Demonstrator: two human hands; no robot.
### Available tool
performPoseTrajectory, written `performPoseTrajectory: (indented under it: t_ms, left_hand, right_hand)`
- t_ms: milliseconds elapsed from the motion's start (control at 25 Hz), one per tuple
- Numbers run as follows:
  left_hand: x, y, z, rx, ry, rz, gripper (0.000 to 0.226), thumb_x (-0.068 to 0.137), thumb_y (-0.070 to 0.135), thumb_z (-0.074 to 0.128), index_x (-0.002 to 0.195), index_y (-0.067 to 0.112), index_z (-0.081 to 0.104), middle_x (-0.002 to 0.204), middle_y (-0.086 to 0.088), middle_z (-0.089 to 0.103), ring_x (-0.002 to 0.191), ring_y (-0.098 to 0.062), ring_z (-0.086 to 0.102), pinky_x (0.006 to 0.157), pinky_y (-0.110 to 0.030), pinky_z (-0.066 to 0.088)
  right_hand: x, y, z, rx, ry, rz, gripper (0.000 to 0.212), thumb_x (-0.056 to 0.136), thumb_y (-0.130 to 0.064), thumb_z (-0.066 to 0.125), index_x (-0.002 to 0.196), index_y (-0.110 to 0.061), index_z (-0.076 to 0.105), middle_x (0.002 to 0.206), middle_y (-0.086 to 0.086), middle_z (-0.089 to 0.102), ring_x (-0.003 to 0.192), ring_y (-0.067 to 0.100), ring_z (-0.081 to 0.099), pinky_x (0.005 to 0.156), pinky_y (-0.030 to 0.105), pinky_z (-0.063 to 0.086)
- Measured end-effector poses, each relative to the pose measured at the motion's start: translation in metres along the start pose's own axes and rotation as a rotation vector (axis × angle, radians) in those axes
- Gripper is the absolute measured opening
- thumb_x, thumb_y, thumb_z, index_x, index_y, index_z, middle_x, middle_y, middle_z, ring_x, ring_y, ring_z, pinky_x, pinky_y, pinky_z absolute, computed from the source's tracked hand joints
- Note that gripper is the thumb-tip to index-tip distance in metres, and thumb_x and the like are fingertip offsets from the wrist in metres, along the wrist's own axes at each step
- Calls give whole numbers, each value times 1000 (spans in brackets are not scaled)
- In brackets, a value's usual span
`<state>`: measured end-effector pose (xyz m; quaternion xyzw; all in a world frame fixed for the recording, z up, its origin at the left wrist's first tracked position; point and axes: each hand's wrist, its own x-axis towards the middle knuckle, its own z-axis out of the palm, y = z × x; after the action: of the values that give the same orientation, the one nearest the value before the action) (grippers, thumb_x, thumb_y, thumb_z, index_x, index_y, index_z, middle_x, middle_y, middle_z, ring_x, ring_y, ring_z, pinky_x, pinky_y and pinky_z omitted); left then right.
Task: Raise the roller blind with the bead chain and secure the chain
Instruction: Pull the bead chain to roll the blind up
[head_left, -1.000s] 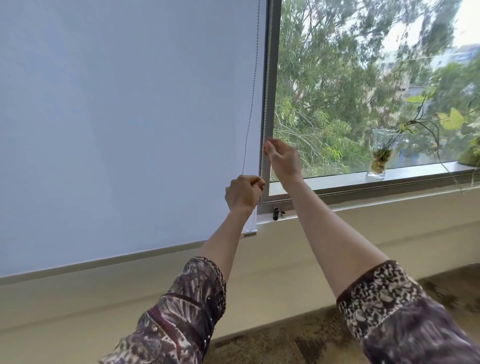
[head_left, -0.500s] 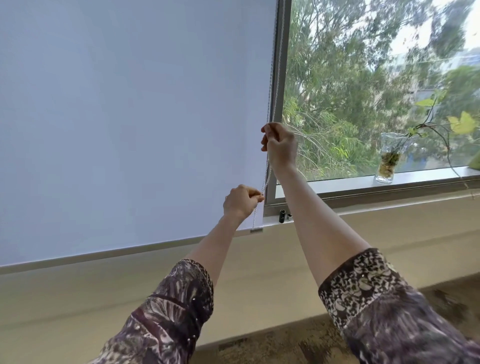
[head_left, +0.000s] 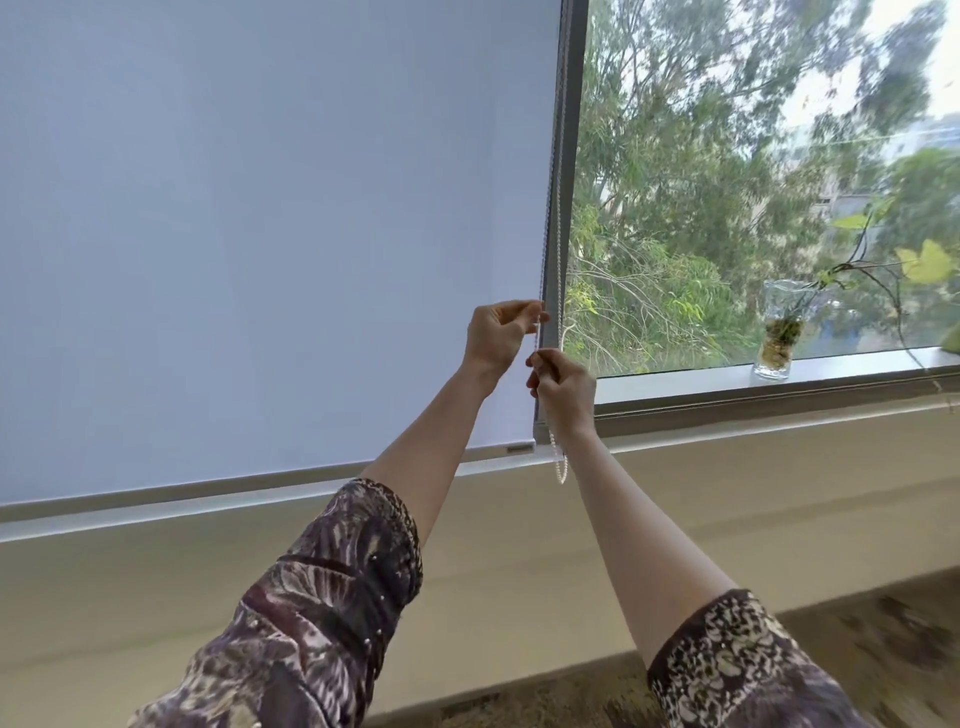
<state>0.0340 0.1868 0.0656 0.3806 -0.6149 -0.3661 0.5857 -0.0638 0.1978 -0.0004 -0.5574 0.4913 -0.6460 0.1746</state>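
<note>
Both hands, left (head_left: 496, 335) at 11 o'clock of right (head_left: 563, 387), pinched the chain (head_left: 551, 208) mid-raise; next, probably alternate downward pulls.

A pale roller blind (head_left: 260, 234) covers the left window, its bottom bar just above the sill. The bead chain (head_left: 558, 208) hangs along the grey window frame (head_left: 574, 156) at the blind's right edge. The left hand (head_left: 498, 332) pinches one strand higher up; the right hand (head_left: 563, 387) grips the chain just below, its loop dangling beneath the wrist. A glass vase (head_left: 779, 332) with a trailing plant stands on the right sill (head_left: 675, 376).
</note>
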Motion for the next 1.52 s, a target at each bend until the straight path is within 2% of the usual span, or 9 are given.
performPoseTrajectory:
  t_ms: [240,400,560,760,920,1120,1280,1400,1520]
  left_hand:
    - [6,21,18,-122,101,9,16,91,9,65,102,1,73,96,-13,75,63,0,66,55,-6,47]
    - [1,3,17,-6,101,-14,18,86,14,72,70,22,74,77,1,77,78,-18,72,85,-36,59]
    - [-6,-19,11,134,150,-44,30,87,21,71,60,34,70,72,5,76,83,-28,74,85,-46,59]
    - [-12,-21,9,279,144,-29,21,88,28,68,69,31,75,78,9,77,80,-13,73,82,-35,59]
    - [-21,-27,0,410,129,-30,17,88,30,65,77,27,78,80,12,77,77,-9,70,74,-28,57]
    - [-45,-52,1,389,85,-121,25,87,25,65,64,33,73,72,15,76,69,-6,68,74,-29,57]
    - [-59,-61,-1,438,52,-105,33,86,23,66,54,34,69,70,15,75,57,0,60,63,-23,51]
    - [-58,-57,-6,476,-6,-126,28,85,27,66,59,35,71,67,17,73,47,-3,54,56,-22,46]
    - [-57,-48,-11,469,-73,-131,24,86,27,68,63,32,73,68,14,74,57,-4,57,68,-27,54]
  right_hand:
    - [-25,13,-5,10,-44,83,27,90,-4,53,72,-20,66,58,4,61,50,11,54,50,24,48]
    - [-47,30,-10,-21,-72,140,22,90,-5,55,74,-11,68,57,5,60,47,9,53,51,18,45]
    - [-49,38,-14,5,-181,225,19,91,-3,55,76,-6,67,62,11,62,48,11,55,53,19,47]
    - [-26,25,-23,-29,-214,259,22,94,-5,51,105,0,69,88,17,72,66,14,66,54,9,47]
    - [14,-16,-30,93,-143,238,27,98,-13,44,112,-2,63,104,18,71,91,27,68,75,33,54]
    - [56,-80,-23,226,-111,126,29,99,-20,42,115,-3,60,109,14,69,90,18,67,78,34,53]
    - [69,-120,-10,349,-96,115,25,100,-20,42,113,-9,59,93,8,68,75,17,64,67,32,52]
    - [67,-128,-3,299,-63,26,27,100,-17,39,93,-16,64,66,1,52,52,11,40,49,27,34]
    - [58,-128,-5,265,-44,-35,33,99,-14,38,74,-23,57,62,-1,45,50,11,32,48,26,24]
